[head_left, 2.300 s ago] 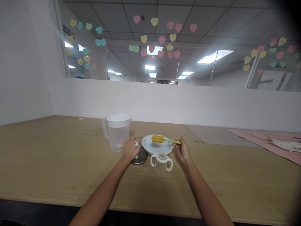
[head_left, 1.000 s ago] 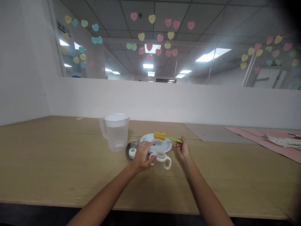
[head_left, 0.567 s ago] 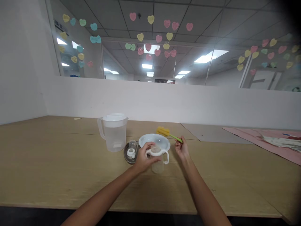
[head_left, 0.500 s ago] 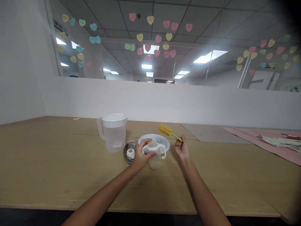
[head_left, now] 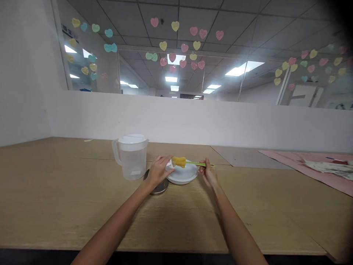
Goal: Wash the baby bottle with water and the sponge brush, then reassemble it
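Observation:
My left hand (head_left: 157, 173) grips a baby bottle (head_left: 170, 165), now tipped on its side with its mouth facing right. Most of the bottle is hidden behind my fingers. In my right hand (head_left: 207, 174) is the thin green handle of a bottle brush (head_left: 180, 162). Its yellow sponge head is at the bottle's mouth, with most of the sponge still outside. Both are above a white bowl (head_left: 182, 180). Under my left wrist lies a round metal tray (head_left: 162, 189); whatever sits on it is covered by my hand.
A clear plastic pitcher (head_left: 133, 162) with a lid stands left of the tray. On the far right, a pink sheet (head_left: 292, 163) carries papers and a blue pen (head_left: 333, 159). A white wall with glass panels rises behind the table.
The bottle has turned from upright to sideways and lifted over the bowl. The brush has moved left and down, from above the bowl's right side to the bottle's mouth.

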Demonstrator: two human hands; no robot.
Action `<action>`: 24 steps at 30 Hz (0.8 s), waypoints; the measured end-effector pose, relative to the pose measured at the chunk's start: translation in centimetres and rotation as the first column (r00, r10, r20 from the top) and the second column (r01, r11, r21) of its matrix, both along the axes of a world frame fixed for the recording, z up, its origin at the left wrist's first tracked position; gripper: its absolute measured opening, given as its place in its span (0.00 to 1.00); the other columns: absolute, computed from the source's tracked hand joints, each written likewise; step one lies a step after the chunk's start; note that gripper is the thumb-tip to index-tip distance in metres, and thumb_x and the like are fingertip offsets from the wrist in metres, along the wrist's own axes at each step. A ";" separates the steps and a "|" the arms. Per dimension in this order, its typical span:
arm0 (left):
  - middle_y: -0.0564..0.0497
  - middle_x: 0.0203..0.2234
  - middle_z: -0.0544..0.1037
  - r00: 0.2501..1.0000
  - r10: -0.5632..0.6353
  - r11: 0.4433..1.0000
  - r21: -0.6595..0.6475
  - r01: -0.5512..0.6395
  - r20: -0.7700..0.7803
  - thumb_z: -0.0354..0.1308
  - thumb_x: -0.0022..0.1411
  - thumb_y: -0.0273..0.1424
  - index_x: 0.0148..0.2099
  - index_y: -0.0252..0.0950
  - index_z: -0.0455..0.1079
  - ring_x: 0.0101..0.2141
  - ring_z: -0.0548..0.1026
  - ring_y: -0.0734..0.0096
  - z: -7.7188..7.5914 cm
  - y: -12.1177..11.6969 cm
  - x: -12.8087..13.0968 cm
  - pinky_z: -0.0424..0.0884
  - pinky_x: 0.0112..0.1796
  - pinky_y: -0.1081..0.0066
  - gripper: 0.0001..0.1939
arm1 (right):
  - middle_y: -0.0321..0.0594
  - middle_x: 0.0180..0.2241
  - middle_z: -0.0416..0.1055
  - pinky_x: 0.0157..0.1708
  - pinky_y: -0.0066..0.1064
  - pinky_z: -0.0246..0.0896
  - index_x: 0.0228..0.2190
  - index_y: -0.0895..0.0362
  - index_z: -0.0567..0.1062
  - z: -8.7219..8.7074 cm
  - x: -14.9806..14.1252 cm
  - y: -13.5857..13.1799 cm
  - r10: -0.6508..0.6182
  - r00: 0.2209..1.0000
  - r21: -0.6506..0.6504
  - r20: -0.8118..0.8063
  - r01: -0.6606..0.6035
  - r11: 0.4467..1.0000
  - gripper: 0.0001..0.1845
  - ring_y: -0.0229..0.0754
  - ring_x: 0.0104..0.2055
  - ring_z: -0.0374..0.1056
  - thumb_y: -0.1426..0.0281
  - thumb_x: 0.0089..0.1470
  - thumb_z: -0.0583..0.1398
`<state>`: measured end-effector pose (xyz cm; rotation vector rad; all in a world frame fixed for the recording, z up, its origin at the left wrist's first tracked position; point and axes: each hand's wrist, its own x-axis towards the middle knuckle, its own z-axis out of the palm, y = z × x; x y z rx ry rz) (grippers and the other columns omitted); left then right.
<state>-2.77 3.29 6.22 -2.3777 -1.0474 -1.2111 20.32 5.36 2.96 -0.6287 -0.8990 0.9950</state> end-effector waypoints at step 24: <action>0.47 0.47 0.70 0.958 0.098 0.961 0.276 -0.021 -0.268 0.44 0.58 0.21 0.50 0.38 0.63 0.48 0.66 0.64 -1.4 2.0 0.4 0.59 0.46 0.63 0.18 | 0.36 0.14 0.68 0.13 0.19 0.55 0.22 0.61 0.68 -0.4 0.5 0.3 -0.177 0.967 -0.153 -0.186 0.150 0.977 0.19 0.27 0.11 0.53 0.56 0.45 0.58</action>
